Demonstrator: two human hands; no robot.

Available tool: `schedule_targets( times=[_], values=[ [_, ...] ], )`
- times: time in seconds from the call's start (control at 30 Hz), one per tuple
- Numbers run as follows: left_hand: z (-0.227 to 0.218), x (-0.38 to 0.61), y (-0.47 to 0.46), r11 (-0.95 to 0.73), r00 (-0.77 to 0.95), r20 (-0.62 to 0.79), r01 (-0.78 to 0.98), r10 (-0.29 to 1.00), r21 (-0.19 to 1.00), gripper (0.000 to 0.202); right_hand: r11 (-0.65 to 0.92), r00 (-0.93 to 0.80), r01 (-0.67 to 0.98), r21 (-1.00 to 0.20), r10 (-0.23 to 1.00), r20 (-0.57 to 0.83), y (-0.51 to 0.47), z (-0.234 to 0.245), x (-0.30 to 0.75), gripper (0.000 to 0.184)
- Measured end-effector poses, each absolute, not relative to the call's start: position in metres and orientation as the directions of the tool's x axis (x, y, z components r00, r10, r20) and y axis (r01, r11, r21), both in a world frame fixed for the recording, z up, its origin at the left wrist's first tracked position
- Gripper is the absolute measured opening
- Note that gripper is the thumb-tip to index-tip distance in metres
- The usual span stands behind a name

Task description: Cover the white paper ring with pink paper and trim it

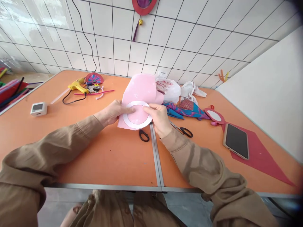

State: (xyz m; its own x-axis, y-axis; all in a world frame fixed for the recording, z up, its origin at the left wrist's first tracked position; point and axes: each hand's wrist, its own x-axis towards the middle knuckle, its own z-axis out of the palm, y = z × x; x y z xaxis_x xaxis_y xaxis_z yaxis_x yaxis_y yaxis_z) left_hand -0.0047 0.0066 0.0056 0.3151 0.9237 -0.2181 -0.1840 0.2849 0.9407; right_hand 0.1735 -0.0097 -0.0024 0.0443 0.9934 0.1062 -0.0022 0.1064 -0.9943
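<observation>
A glossy pink sheet (pixel 140 86) is held up above the table, curling at its right side. Against its lower part lies a flat white ring (pixel 134 125), with pink showing through the middle. My left hand (pixel 115 112) pinches the sheet and the ring's left side, thumb on the front. On the other side my right hand (pixel 159 118) grips the ring's right edge together with the sheet, its thumb also in front. The fingers behind the sheet are hidden. Just below, black-handled scissors (pixel 144 136) lie on the table, partly covered by the sheet and right hand.
The orange table (pixel 94 164) has a metal seam. At left are a yellow glue gun (pixel 77 85), keys (pixel 93 88) and a small white device (pixel 38 109). At right lie a plastic bag (pixel 169 90), patterned blue cloth (pixel 189 108), a phone (pixel 236 141) and red sheet (pixel 260 154).
</observation>
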Motion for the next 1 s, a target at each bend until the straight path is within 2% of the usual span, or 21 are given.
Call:
schedule_targets(
  times=[0.2,0.37,0.5,0.63,1.0],
  values=[
    [0.005,-0.006,0.006,0.254,0.371,-0.182,-0.155,0.911,0.955,0.044,0.1,0.061,0.019,-0.995,0.993,0.101,-0.009,-0.004,0.175,0.028],
    [0.012,-0.006,0.004,0.256,0.331,-0.18,-0.202,0.926,0.946,0.035,0.098,0.06,-0.029,-0.995,0.994,0.096,-0.01,-0.006,0.173,0.026],
    [0.013,-0.003,0.001,0.297,0.255,-0.232,-0.257,0.939,0.92,0.032,0.071,0.049,-0.09,-0.993,0.997,0.067,-0.013,-0.007,0.172,0.028],
    [0.015,-0.002,-0.002,0.368,0.287,-0.292,-0.266,0.913,0.891,0.028,0.054,0.043,-0.145,-0.988,0.998,0.048,-0.016,-0.006,0.171,0.03],
    [0.02,-0.007,0.002,0.322,0.326,-0.244,-0.212,0.913,0.923,0.03,0.1,0.034,-0.048,-0.994,0.995,0.099,-0.02,-0.006,0.172,0.031]
  ],
)
